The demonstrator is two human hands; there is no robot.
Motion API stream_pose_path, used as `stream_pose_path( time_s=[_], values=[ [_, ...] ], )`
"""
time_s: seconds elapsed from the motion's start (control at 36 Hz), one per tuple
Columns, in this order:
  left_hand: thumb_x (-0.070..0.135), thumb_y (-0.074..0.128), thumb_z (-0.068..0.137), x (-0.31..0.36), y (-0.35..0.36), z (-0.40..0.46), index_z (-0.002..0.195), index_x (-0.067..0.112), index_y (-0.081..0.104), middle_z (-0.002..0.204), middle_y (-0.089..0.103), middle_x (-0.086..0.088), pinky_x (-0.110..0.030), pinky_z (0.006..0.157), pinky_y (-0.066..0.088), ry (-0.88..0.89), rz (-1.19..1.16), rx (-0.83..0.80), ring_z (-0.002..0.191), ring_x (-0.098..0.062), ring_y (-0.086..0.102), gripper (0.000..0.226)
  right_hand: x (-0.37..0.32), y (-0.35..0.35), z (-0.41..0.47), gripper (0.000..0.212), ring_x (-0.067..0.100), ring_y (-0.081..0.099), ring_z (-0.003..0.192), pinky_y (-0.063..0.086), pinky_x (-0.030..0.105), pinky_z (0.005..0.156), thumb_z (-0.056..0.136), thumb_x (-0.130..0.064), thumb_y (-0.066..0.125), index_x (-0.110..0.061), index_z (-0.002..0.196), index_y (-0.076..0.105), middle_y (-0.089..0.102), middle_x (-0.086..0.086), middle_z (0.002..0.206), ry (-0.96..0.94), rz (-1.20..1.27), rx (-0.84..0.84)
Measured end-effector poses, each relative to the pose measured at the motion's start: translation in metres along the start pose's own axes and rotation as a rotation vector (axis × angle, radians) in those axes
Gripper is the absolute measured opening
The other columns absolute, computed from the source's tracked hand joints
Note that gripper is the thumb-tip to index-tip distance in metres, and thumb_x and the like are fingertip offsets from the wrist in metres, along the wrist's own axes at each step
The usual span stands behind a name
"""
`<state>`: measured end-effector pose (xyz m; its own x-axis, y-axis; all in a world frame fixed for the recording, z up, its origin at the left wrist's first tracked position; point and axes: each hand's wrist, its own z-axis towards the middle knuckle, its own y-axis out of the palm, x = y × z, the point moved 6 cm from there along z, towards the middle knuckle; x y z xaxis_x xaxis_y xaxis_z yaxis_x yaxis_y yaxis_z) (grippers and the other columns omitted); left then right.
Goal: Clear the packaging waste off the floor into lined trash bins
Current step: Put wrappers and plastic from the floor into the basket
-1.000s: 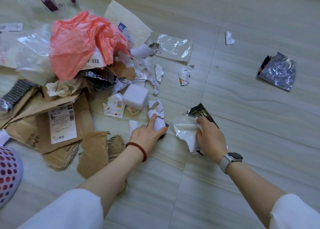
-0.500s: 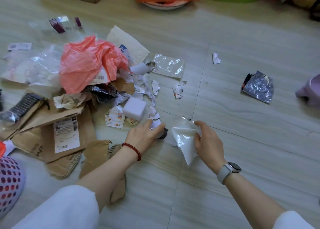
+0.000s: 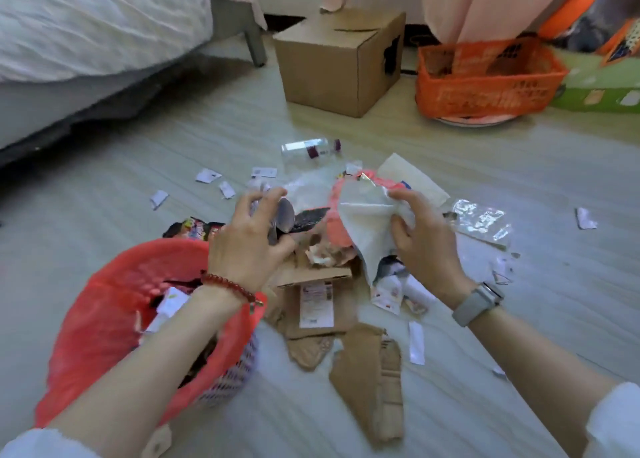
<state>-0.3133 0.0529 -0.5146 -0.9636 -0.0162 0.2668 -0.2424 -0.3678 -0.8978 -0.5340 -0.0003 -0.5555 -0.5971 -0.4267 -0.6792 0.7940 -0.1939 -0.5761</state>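
Nearest you, the trash bin (image 3: 114, 322) with its red liner stands at lower left; your left forearm crosses it and hides much of what lies inside. Two torn cardboard pieces (image 3: 370, 381) lie just beside it on the floor (image 3: 519, 319).

Your left hand (image 3: 249, 239) is raised beyond the bin's far rim, fingers curled round a small bundle of scraps (image 3: 294, 218), silvery and black; blur keeps you from counting them. Your right hand (image 3: 422, 239) pinches one crumpled white wrapper (image 3: 363, 222), which hangs down and covers part of the waste heap behind.

Farther off, several small paper bits (image 3: 207, 175) are scattered. At the back stand one cardboard box (image 3: 332, 59) and one orange basket (image 3: 485, 83); the bed (image 3: 86, 24) is cut off at the left.
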Motion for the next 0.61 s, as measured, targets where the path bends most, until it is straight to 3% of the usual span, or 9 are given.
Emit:
stream_pose_path(
  time_s=[0.06, 0.11, 0.17, 0.22, 0.31, 0.39, 0.47, 0.56, 0.61],
  values=[
    [0.019, 0.067, 0.069, -0.037, -0.018, -0.011, 0.123, 0.027, 0.049, 0.119, 0.05, -0.005, -0.04, 0.061, 0.049, -0.048, 0.028, 0.017, 0.08, -0.036, 0.062, 0.057, -0.025, 0.022, 0.01, 0.034, 0.014, 0.056, 0.105, 0.04, 0.019, 0.088, 0.085, -0.002, 0.055, -0.011, 0.118, 0.056, 0.063, 0.006, 0.117, -0.049, 0.039, -0.009],
    [0.016, 0.068, 0.066, -0.07, -0.028, -0.025, 0.118, 0.028, 0.048, 0.116, 0.052, -0.006, -0.04, 0.056, 0.05, -0.051, 0.059, 0.012, 0.078, -0.035, 0.063, 0.057, -0.047, 0.048, 0.014, 0.035, 0.017, 0.057, 0.107, 0.043, 0.023, 0.089, 0.085, -0.002, 0.054, -0.01, 0.119, 0.056, 0.063, 0.005, 0.117, -0.086, 0.056, -0.039],
    [0.016, 0.07, 0.063, -0.1, -0.03, -0.043, 0.113, 0.031, 0.044, 0.113, 0.054, -0.006, -0.036, 0.05, 0.048, -0.051, 0.096, -0.022, 0.073, -0.034, 0.063, 0.058, -0.068, 0.073, 0.013, 0.034, 0.018, 0.059, 0.101, 0.046, 0.027, 0.082, 0.086, -0.003, 0.054, -0.011, 0.119, 0.055, 0.062, 0.004, 0.116, -0.113, 0.091, -0.095],
    [0.022, 0.071, 0.067, -0.127, -0.021, -0.063, 0.117, 0.032, 0.043, 0.118, 0.05, -0.005, -0.034, 0.054, 0.046, -0.089, 0.129, -0.104, 0.082, -0.032, 0.063, 0.058, -0.089, 0.097, 0.009, 0.034, 0.01, 0.055, 0.083, 0.041, 0.022, 0.071, 0.087, -0.003, 0.053, -0.011, 0.12, 0.054, 0.061, -0.004, 0.106, -0.14, 0.137, -0.155],
    [0.044, 0.066, 0.075, -0.163, 0.011, -0.091, 0.137, 0.032, 0.034, 0.14, 0.031, -0.001, -0.04, 0.092, 0.042, -0.137, 0.151, -0.413, 0.126, -0.026, 0.037, 0.071, -0.117, 0.131, 0.003, 0.034, -0.01, 0.036, 0.064, 0.03, 0.012, 0.061, 0.088, -0.003, 0.051, -0.013, 0.12, 0.053, 0.043, -0.025, 0.082, -0.146, 0.203, -0.25],
    [0.061, 0.061, 0.071, -0.184, 0.026, -0.107, 0.143, 0.039, 0.019, 0.152, 0.014, 0.004, -0.047, 0.112, 0.014, -0.132, 0.189, -0.623, 0.141, -0.022, 0.004, 0.085, -0.146, 0.159, -0.006, 0.034, 0.003, 0.045, 0.073, 0.036, 0.02, 0.069, 0.088, -0.006, 0.052, -0.016, 0.121, 0.053, 0.049, -0.019, 0.089, -0.197, 0.19, -0.359],
    [0.062, 0.051, 0.071, -0.209, 0.004, -0.107, 0.139, 0.037, 0.032, 0.153, 0.018, 0.004, -0.053, 0.112, 0.006, -0.212, 0.111, -0.524, 0.143, -0.021, 0.004, 0.074, -0.17, 0.183, -0.015, 0.036, 0.021, 0.054, 0.104, 0.045, 0.038, 0.082, 0.087, -0.007, 0.052, -0.018, 0.121, 0.053, 0.06, 0.001, 0.114, -0.284, 0.115, -0.447],
    [0.04, 0.041, 0.076, -0.243, -0.032, -0.113, 0.126, 0.023, 0.054, 0.14, 0.044, -0.005, -0.049, 0.106, 0.021, -0.307, 0.07, -0.192, 0.132, -0.028, 0.035, 0.054, -0.187, 0.22, -0.034, 0.04, 0.029, 0.055, 0.102, 0.041, 0.043, 0.081, 0.083, -0.011, 0.051, -0.024, 0.121, 0.052, 0.062, 0.004, 0.106, -0.407, -0.124, -0.541],
    [0.032, 0.037, 0.081, -0.267, -0.043, -0.122, 0.124, 0.016, 0.057, 0.133, 0.05, -0.011, -0.046, 0.103, 0.03, -0.395, 0.059, -0.055, 0.123, -0.032, 0.044, 0.05, -0.193, 0.248, -0.052, 0.044, 0.032, 0.057, 0.095, 0.041, 0.047, 0.083, 0.075, -0.009, 0.055, -0.025, 0.117, 0.054, 0.06, 0.005, 0.095, -0.521, -0.304, -0.601]
  ],
)
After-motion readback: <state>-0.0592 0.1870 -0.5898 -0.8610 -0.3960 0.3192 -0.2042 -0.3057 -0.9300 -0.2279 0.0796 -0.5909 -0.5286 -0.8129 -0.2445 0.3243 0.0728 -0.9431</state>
